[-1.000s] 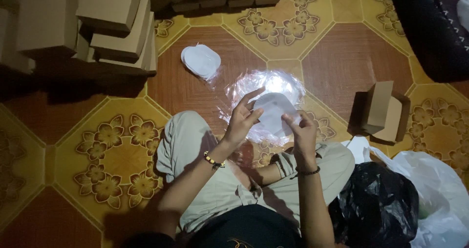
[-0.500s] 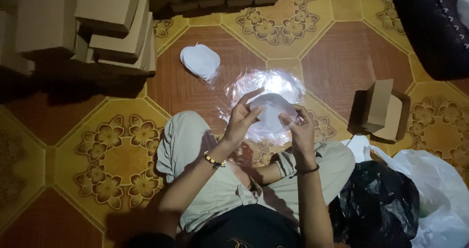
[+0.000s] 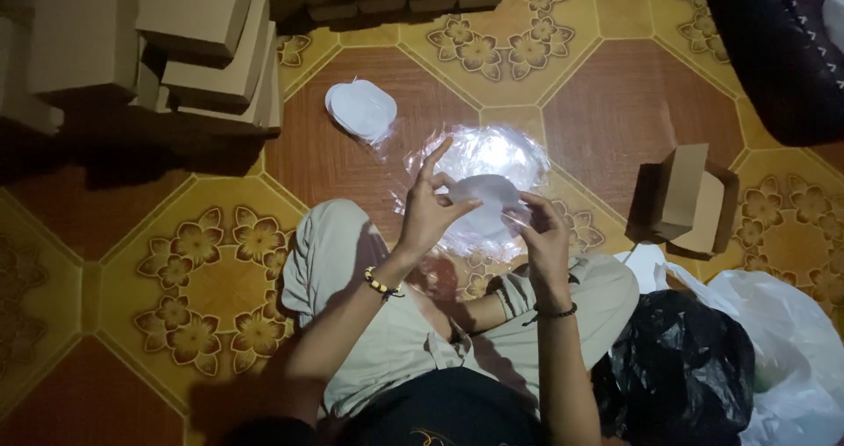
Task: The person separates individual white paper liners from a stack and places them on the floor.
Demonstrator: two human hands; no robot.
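Left hand [image 3: 431, 207] and right hand [image 3: 538, 235] are raised over the lap, both pinching one round white paper piece [image 3: 486, 195] between thumb and fingers — left index finger sticking up free. Directly beneath lies a crinkled clear plastic bag [image 3: 492, 152] on the patterned brown-and-yellow floor tiles [image 3: 615, 112]. A second white round stack in clear wrap [image 3: 361, 110] lies apart, further out. Open brown cardboard box [image 3: 690, 202] stands to the right — closed cardboard boxes [image 3: 193, 33] stacked far left.

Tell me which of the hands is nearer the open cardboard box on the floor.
Right. The right hand is beside the open cardboard box, floor between them; the left hand is farther off, across the clear plastic bag.
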